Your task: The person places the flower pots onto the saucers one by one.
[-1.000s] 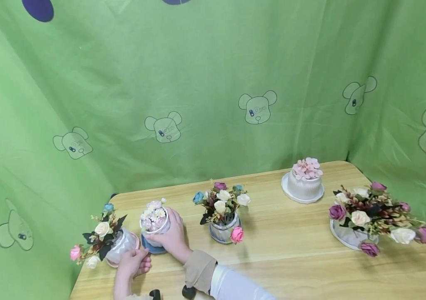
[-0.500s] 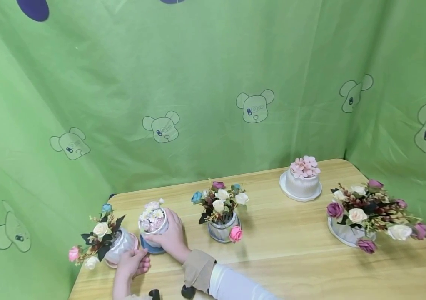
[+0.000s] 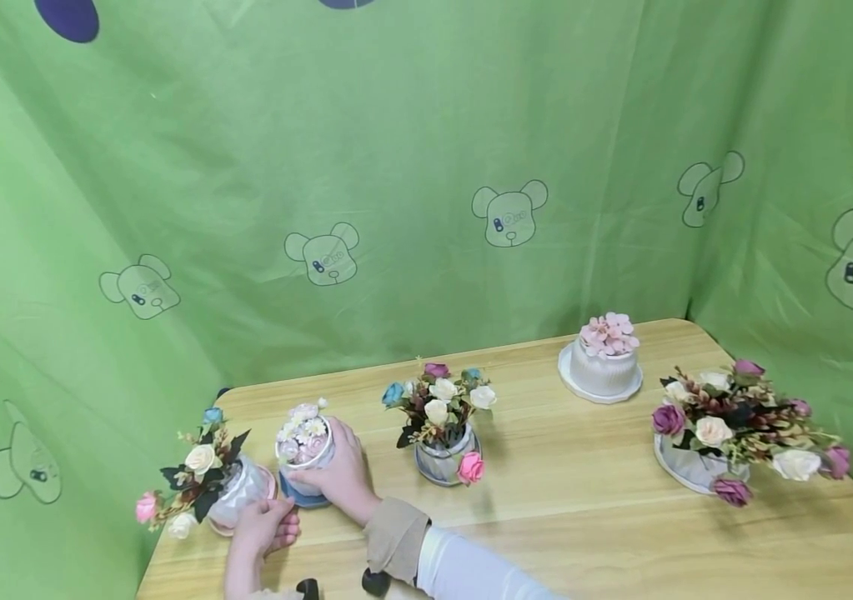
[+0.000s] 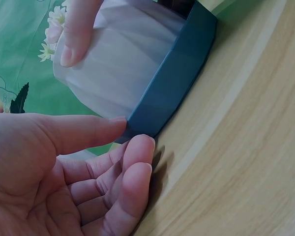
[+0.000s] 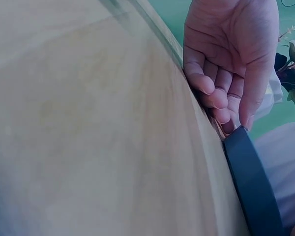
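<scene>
At the left of the table in the head view, my right hand [image 3: 343,475] grips a white flowerpot [image 3: 324,454] holding pink and white flowers [image 3: 304,433]. Under that pot lies a blue saucer [image 3: 304,497]. My left hand [image 3: 261,527] pinches the saucer's near left edge. In the left wrist view, its thumb [image 4: 96,132] lies on the rim of the blue saucer [image 4: 162,83] and the fingertips [image 4: 140,147] are below it, by the tabletop. The right wrist view shows the left hand [image 5: 231,54] at the saucer's corner [image 5: 241,140]; only a bit of the right hand shows there.
Left of my hands, a tilted white pot [image 3: 238,492] with mixed roses sits on a pink saucer [image 3: 271,483]. Farther right stand a rose pot [image 3: 444,458], a white pot with pink blossoms [image 3: 604,375], and a pot of purple and cream roses [image 3: 696,471]. Green curtains [image 3: 411,125] surround the table [image 3: 546,517].
The head view has shifted slightly. Both hands keep their places on the pot and the blue saucer.
</scene>
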### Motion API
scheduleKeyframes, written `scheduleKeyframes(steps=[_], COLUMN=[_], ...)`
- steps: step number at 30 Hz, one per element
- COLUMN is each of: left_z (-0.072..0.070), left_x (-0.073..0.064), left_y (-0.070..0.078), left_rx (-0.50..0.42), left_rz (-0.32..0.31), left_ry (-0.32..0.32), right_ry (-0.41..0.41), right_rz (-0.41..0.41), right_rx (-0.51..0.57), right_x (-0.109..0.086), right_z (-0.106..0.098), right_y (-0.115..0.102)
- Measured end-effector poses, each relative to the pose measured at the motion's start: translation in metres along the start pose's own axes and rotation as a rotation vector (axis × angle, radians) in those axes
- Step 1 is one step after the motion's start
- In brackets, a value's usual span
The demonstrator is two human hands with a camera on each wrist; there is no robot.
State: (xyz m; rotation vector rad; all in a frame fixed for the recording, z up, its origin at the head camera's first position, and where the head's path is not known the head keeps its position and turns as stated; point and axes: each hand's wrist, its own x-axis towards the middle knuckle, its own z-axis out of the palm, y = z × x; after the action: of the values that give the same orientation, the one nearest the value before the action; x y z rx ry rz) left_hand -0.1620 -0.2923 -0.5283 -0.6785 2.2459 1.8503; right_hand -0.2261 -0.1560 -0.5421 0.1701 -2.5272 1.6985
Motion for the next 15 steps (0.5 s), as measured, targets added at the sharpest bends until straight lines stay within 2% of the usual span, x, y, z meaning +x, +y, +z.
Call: scheduleKeyframes(steps=[5, 15], left_z=[0.002, -0.001], left_x=[-0.001, 0.000], left_y=[0.000, -0.002], left_rx=[0.000, 0.008], left_rz=[-0.001, -0.011], left_ry=[-0.007, -0.006], right_ry=[-0.036, -0.148], right_rz=[0.021, 0.009], right_rx=[-0.029, -0.202], right_x=[0.001, 0.012], right_z=[-0.007, -0.011], right_y=[-0.005, -0.016])
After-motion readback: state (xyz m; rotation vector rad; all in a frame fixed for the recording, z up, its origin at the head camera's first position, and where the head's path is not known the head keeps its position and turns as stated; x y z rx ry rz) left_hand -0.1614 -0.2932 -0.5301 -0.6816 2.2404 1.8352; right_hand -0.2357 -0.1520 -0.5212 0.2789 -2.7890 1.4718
